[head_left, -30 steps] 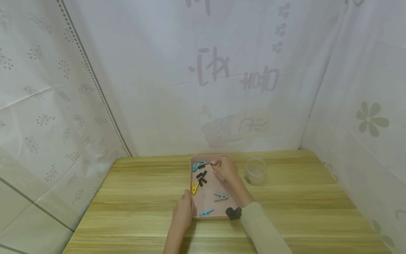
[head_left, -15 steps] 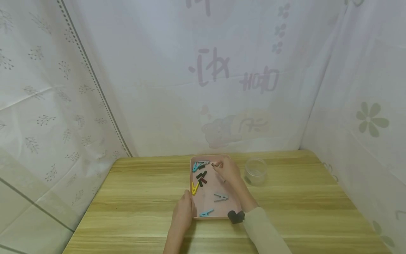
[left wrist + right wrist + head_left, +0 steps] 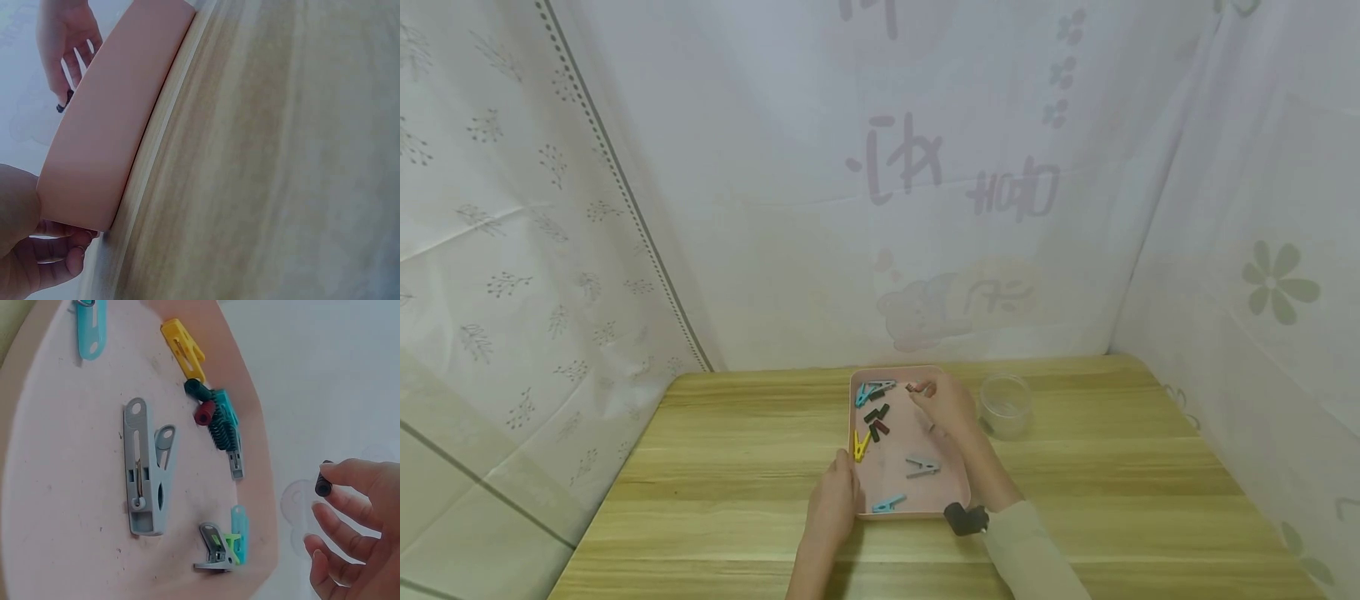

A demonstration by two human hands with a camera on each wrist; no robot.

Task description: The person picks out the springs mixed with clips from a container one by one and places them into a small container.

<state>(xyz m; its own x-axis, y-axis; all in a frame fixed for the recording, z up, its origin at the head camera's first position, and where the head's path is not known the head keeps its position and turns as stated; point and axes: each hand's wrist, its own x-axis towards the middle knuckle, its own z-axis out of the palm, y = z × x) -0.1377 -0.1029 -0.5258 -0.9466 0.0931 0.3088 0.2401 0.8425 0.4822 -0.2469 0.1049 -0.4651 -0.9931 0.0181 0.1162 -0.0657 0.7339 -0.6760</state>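
Observation:
My left hand (image 3: 832, 497) grips the near left side of a shallow pink tray (image 3: 887, 475), thumb by the wall and fingers curled at its bottom edge in the left wrist view. Over the tray's far right part, my right hand (image 3: 949, 407) pinches a small dark ribbed cylinder (image 3: 324, 480) between thumb and forefinger. Inside the tray lie several similar cylinders, one dark red (image 3: 204, 413) and one dark green (image 3: 198, 389). Among them are a yellow clothespin (image 3: 182, 350), a large grey clothespin (image 3: 137, 469) and a light blue clothespin (image 3: 889, 503).
A clear round jar (image 3: 1006, 406) stands on the wooden table (image 3: 737, 467) right of the tray, close to the right hand. Patterned white cloth (image 3: 775, 208) hangs behind the table and on both sides. A black device (image 3: 966, 519) sits at the right wrist.
My right hand has shifted slightly to the right with the dark cylinder still pinched. My left hand and the tray stay about where they were.

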